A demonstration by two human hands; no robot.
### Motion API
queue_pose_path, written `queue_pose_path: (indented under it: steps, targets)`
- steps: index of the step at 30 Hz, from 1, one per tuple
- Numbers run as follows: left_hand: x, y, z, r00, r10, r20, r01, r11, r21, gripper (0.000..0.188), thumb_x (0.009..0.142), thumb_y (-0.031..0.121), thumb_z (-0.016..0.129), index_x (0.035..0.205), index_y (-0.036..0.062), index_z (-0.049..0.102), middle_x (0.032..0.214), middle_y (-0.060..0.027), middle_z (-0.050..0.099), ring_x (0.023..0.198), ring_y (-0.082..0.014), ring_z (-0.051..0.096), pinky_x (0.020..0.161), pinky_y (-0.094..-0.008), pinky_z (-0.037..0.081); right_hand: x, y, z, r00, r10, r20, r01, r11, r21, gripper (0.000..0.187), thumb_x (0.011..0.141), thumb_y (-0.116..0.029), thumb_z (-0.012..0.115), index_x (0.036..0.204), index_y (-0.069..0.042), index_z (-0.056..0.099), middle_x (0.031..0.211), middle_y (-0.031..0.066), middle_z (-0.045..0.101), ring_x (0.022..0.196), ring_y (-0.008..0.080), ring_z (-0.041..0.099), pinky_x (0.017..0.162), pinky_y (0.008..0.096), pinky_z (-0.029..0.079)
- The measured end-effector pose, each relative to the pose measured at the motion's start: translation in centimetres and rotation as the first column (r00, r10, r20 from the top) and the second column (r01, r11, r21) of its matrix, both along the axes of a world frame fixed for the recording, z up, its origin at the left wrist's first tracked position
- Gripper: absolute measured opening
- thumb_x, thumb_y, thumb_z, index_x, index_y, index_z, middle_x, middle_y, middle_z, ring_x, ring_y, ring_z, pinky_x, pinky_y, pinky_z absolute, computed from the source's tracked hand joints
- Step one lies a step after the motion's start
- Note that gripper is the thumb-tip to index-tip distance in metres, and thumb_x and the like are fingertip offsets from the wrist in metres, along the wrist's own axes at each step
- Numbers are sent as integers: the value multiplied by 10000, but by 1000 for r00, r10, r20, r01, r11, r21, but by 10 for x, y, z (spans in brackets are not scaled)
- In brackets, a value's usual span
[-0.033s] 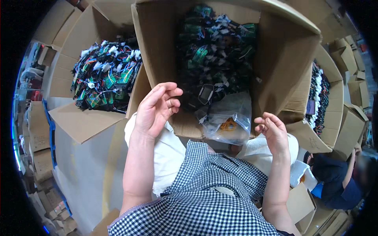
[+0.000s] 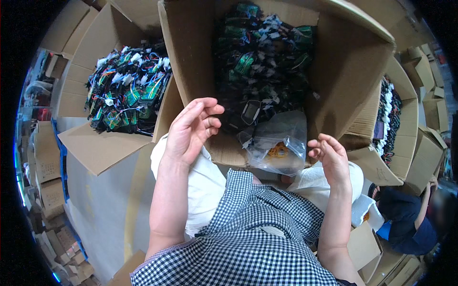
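My left hand point(image 2: 191, 133) is raised with its fingers apart and nothing in it, right in front of the near wall of a large open cardboard box point(image 2: 191, 71). The box is full of small green circuit boards with tangled wires point(image 2: 257, 62). A crumpled clear plastic bag point(image 2: 279, 143) with something orange inside lies over the box's near edge. My right hand point(image 2: 329, 157) hovers just right of the bag with loosely curled, spread fingers; it grips nothing that I can see. Below are my checked top and white-covered lap.
Another open carton point(image 2: 86, 143) at the left holds similar wired boards point(image 2: 129, 95). A third carton point(image 2: 377, 167) at the right holds dark parts point(image 2: 389, 114). A person in dark blue point(image 2: 405, 224) crouches at the lower right. More boxes point(image 2: 45, 157) stand stacked along the left, beside grey floor point(image 2: 100, 200).
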State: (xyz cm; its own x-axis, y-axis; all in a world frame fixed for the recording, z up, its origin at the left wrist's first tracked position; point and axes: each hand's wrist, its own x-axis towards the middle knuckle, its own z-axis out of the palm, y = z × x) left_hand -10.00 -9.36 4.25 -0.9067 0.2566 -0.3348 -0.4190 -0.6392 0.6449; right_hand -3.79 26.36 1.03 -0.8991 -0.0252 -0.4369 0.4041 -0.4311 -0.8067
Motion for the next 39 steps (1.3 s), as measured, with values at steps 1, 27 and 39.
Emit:
queue_pose_path:
  steps: [1,27,39]
  targets:
    - [-8,1,-6,1000,-10,-8,9,995,-98,300,969,230,461,1158,11,541,1023,-130,628,788,-189,617,683,-292,512,-8,-6,-5,1000,7,0,-7,1000,26,219,919,-135,572,1111,-34,597,967,136,677,772,170,643,740,286,512]
    - [-47,13,-16,1000,2,5,0,910,-415,297,926,192,528,1142,-12,539,1053,-130,620,838,-135,591,734,-235,460,-170,-151,-161,382,888,256,93,-312,945,369,662,-170,728,1023,-133,664,1097,61,634,1093,277,522,940,429,409]
    - [-40,23,-30,999,-21,31,34,850,-525,324,924,262,544,1164,44,541,1073,-89,613,905,-128,565,779,-247,437,-133,-89,11,644,628,-437,169,441,882,198,726,-20,725,908,6,652,850,109,615,739,211,591,672,280,477]
